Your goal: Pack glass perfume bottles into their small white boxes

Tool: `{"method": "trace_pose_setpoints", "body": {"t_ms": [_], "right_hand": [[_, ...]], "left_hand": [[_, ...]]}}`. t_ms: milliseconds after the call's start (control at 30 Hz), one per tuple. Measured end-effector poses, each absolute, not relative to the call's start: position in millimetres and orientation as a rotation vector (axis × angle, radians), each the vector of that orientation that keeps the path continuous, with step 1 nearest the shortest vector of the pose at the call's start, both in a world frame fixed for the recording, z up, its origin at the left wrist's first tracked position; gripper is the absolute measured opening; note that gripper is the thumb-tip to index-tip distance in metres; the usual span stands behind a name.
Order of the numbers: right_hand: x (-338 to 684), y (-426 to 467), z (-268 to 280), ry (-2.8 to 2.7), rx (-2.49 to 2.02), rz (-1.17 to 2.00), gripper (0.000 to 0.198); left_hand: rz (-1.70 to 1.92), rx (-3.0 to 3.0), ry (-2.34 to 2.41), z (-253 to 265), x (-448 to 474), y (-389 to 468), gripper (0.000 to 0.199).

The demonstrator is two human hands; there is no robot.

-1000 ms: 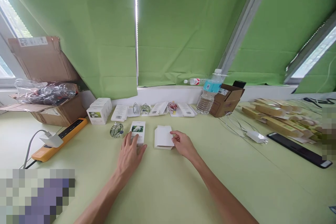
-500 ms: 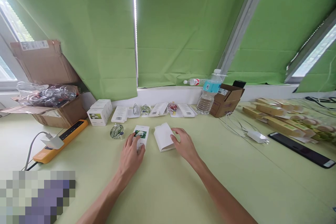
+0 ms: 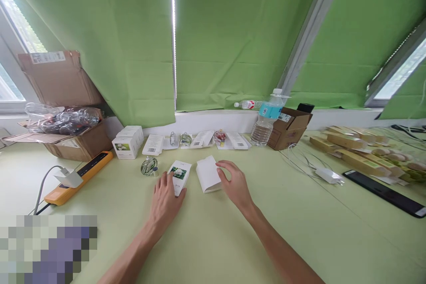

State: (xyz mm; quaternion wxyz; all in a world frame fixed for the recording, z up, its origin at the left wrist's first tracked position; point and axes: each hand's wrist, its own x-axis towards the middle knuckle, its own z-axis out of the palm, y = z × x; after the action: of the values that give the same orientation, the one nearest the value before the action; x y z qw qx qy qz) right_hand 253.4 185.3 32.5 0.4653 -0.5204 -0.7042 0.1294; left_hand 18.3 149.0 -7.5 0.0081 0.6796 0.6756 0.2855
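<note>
Printed box (image 3: 180,177) and white box (image 3: 208,174) have turned askew since a second ago, my left hand (image 3: 165,197) loosely spread on the left one, right hand (image 3: 235,185) half-open at the other's right edge, neither visibly gripping; light pressure should avoid creasing.

Passage: open tabletop (image 3: 206,239) nearest me; narrow gap between printed carton (image 3: 180,172) and plain carton (image 3: 207,173). Obstacles: round glassy item (image 3: 148,166) left, row of flat packs (image 3: 202,139) behind.

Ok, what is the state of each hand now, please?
Left hand: open, resting on the flower-picture package.
Right hand: open, at the plain white package's right edge.
</note>
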Motion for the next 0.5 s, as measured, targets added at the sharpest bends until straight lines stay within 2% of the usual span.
{"method": "trace_pose_setpoints", "body": {"t_ms": [233, 500], "right_hand": [[241.8, 173.6, 38.6, -1.739, -1.154, 0.327, 0.029], [231.1, 161.6, 32.8, -2.036, -1.12, 0.442, 0.03]], "left_hand": [[1.102, 1.989, 1.978, 5.2, 19.1, 149.2, 0.056], [1.325, 1.951, 1.603, 16.7, 22.1, 141.9, 0.06]]}}
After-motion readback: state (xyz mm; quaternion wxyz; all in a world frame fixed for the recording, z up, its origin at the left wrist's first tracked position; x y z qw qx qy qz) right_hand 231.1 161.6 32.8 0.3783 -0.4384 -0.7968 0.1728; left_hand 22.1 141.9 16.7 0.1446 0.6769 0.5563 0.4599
